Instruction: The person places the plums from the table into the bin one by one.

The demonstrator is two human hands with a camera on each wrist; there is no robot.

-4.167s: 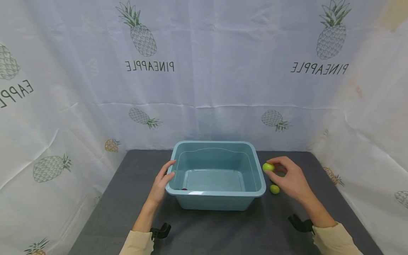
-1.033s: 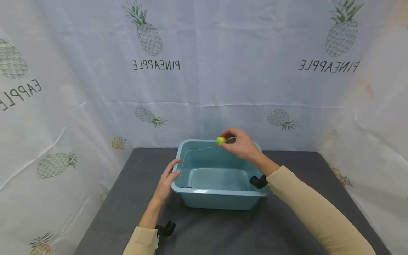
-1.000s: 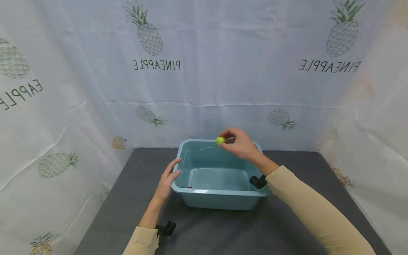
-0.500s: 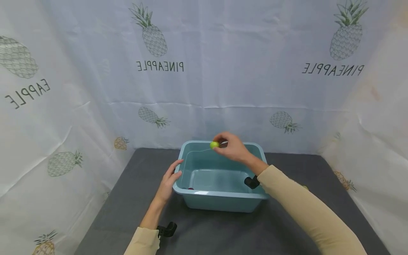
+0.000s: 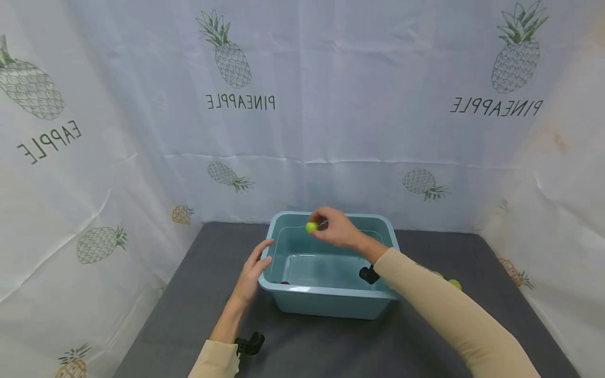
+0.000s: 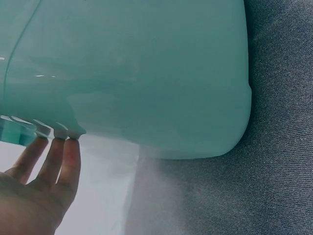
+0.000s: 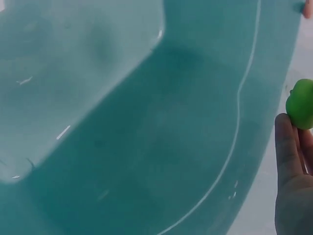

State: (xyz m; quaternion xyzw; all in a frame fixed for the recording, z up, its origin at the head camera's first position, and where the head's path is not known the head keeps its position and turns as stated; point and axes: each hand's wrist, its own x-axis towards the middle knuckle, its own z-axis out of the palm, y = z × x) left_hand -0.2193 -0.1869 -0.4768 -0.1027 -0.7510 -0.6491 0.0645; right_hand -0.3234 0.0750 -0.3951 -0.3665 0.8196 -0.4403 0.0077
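A light blue plastic basin stands on the dark table. My left hand grips its left rim; in the left wrist view, fingertips touch the outside of the basin under that rim. Above the basin's inside, toward the back, my right hand pinches a small yellow-green round fruit between thumb and fingers. The right wrist view shows this green fruit at the fingertips, with a small nub on one side. Inside the basin's front left corner, a dark red thing shows barely above the rim.
Right of the basin, another yellow-green fruit lies on the table, with part of one more showing beside my right sleeve. A pineapple-print curtain surrounds the back and sides.
My right hand has carried the fruit from right of the basin to over it, then slightly left and lower. My left hand keeps its grip on the rim. The head view has shifted slightly.
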